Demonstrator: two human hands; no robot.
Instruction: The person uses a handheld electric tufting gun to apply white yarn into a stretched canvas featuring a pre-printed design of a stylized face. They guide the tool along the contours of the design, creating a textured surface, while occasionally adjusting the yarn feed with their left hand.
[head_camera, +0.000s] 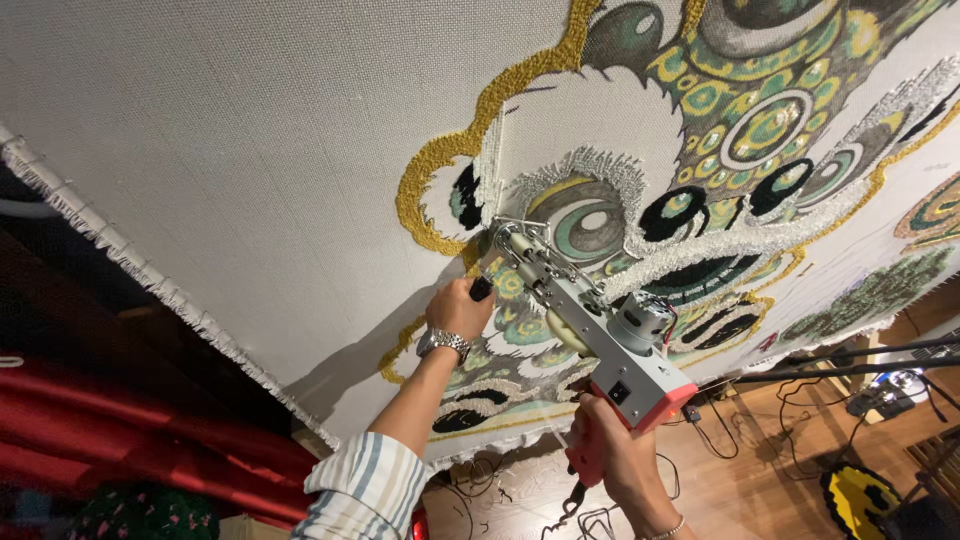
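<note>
Stretched white tufting cloth (250, 150) bears a gold-edged pattern; left hand (458, 308) grips the front handle, right hand (612, 450) clasps the grey-and-pink tufting gun (590, 330), mid-stitch; steady guiding pressure seems needed.

No packages, labels, signs or screens can be made out anywhere in the frame. At the lower right, small items on the wooden floor among the cables are too blurred to be identified as any of these.

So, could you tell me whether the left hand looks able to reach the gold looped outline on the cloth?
Probably yes: the left hand, gripping the tufting gun's front handle, sits against the cloth beside the gold outline, with nothing between them.
</note>
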